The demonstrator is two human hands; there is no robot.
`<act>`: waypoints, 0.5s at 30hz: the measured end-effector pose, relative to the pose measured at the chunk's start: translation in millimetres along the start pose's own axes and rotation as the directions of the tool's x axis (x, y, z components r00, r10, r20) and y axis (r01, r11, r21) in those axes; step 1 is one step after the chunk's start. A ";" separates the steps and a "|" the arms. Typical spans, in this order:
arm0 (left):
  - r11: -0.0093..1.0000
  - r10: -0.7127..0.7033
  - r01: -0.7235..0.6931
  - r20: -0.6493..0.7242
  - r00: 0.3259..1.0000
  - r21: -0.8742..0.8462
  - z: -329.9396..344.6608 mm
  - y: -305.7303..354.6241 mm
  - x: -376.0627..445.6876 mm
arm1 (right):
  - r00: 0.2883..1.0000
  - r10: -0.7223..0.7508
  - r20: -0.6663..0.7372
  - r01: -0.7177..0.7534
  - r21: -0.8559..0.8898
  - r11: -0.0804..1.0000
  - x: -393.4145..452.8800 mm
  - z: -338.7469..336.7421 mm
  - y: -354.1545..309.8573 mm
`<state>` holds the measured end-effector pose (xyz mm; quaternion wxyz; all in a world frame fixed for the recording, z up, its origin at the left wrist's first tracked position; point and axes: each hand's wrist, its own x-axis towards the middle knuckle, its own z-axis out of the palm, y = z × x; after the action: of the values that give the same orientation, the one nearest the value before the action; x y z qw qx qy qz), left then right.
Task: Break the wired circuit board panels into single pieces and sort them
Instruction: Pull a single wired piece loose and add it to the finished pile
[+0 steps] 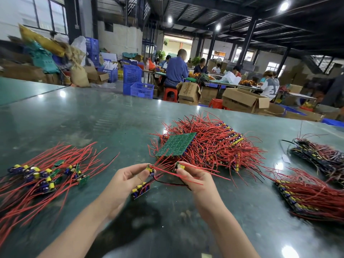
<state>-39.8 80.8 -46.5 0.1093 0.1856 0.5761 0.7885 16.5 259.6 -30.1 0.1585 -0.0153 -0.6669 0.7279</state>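
Near the bottom middle of the frame, the left hand [128, 178] pinched one small board [150, 169] with its thumb and fingers. The right hand [191, 175] pinched another small board [179, 166] just beside it. Both grips were narrow and tight on the boards. A short strip of boards [141, 189] lay on the tabletop [93, 118] under the left hand.

To do this step well, each hand should probably hold close to the break line and bend the boards apart gently, so the wires do not tear off.

The red wires [195, 172] from the held boards ran long toward the right side. The strip's long side pointed from lower left to upper right.

A pile of single pieces [44, 175] sat at the left. A big heap of panels [204, 146] sat in the middle, with a green panel [176, 144] on top.
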 end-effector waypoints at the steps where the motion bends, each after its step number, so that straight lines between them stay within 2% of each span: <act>1: 1.000 -0.010 0.009 0.023 1.000 0.029 -1.8 1.4 -0.2 | 1.000 0.009 -0.005 -0.009 -0.003 1.000 0.6 -2.7 -1.2; 3: 0.983 -0.003 -0.012 0.080 0.997 0.184 -1.6 3.9 -2.2 | 1.000 0.010 0.002 -0.010 -0.005 1.000 -0.2 -3.1 -3.1; 4: 0.948 0.018 -0.046 0.092 0.996 0.316 -2.3 3.3 -3.1 | 1.000 0.004 -0.003 -0.004 0.011 1.000 -0.6 -2.5 -3.9; 5: 0.870 0.056 -0.098 0.101 0.993 0.483 -3.8 2.1 -3.7 | 1.000 -0.006 -0.018 0.007 0.027 1.000 -0.7 -2.4 -4.2; 6: 0.730 0.106 -0.162 0.124 0.987 0.664 -5.5 0.1 -4.2 | 0.999 -0.019 -0.034 0.020 0.030 0.999 -0.6 -2.7 -4.6; 7: 0.550 0.154 -0.221 0.162 0.975 0.806 -7.0 -1.7 -5.2 | 0.999 -0.034 -0.040 0.035 0.019 0.999 -0.7 -3.1 -5.9; 8: 0.399 0.202 -0.268 0.201 0.959 0.877 -7.4 -2.8 -6.5 | 0.998 -0.049 -0.030 0.049 -0.001 0.999 -1.2 -3.0 -7.4; 9: 0.339 0.254 -0.300 0.220 0.942 0.892 -6.4 -3.1 -8.6 | 0.998 -0.059 -0.006 0.059 -0.030 0.998 -2.2 -2.1 -8.4; 10: 0.377 0.310 -0.330 0.218 0.925 0.866 -3.0 -3.2 -10.5 | 0.998 -0.062 0.025 0.064 -0.063 0.996 -3.5 0.1 -8.9; 13: 0.730 0.327 -0.324 0.109 0.939 0.602 15.3 -2.4 -15.0 | 0.993 -0.048 0.108 0.062 -0.133 0.989 -8.6 9.6 -9.9; 14: 0.809 0.304 -0.305 0.085 0.949 0.503 20.2 -4.0 -15.1 | 0.991 -0.044 0.123 0.063 -0.154 0.986 -9.7 12.4 -8.9; 15: 0.843 0.295 -0.291 0.063 0.953 0.453 23.5 -5.5 -15.3 | 0.991 -0.045 0.129 0.067 -0.172 0.983 -10.5 14.7 -7.9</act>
<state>-16.3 97.0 -48.0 -0.0617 0.2884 0.7105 0.6389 24.8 243.2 -22.7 0.1348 0.0349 -0.7372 0.6611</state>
